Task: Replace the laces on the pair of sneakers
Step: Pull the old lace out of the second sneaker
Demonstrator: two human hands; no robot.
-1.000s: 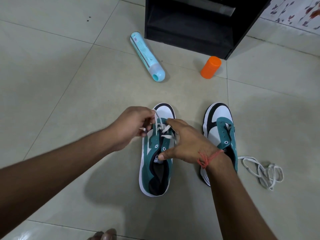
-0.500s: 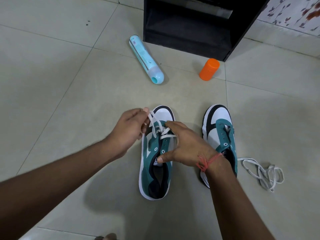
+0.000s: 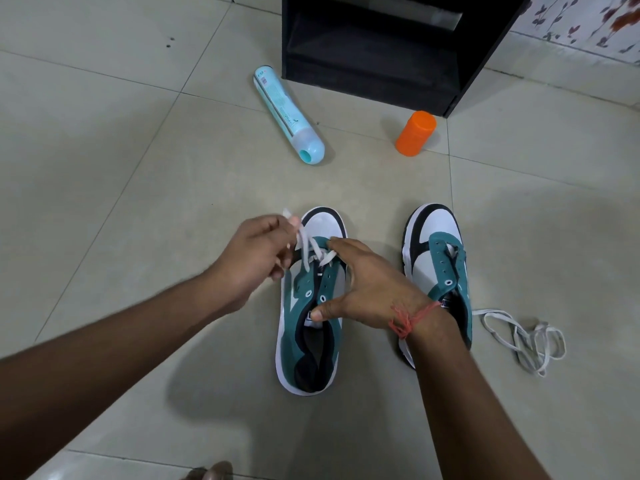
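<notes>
Two green-and-white sneakers stand side by side on the tiled floor: the left sneaker (image 3: 310, 327) lies under both hands with a white lace (image 3: 306, 249) threaded through its front eyelets, and the right sneaker (image 3: 438, 268), just beyond the right wrist, is unlaced. A loose lace (image 3: 523, 336) lies tangled right of it. Farther ahead lie a blue spray can (image 3: 289, 114) and an orange cap (image 3: 415, 133). The left hand (image 3: 256, 263) pinches the lace ends, drawn up; the right hand (image 3: 374, 285), fingers spread, presses on the left sneaker's side.

Two sneakers (image 3: 309, 327) (image 3: 437, 271); two laces (image 3: 311, 251) (image 3: 519, 336); one bottle (image 3: 289, 114); one cap (image 3: 415, 133).
</notes>
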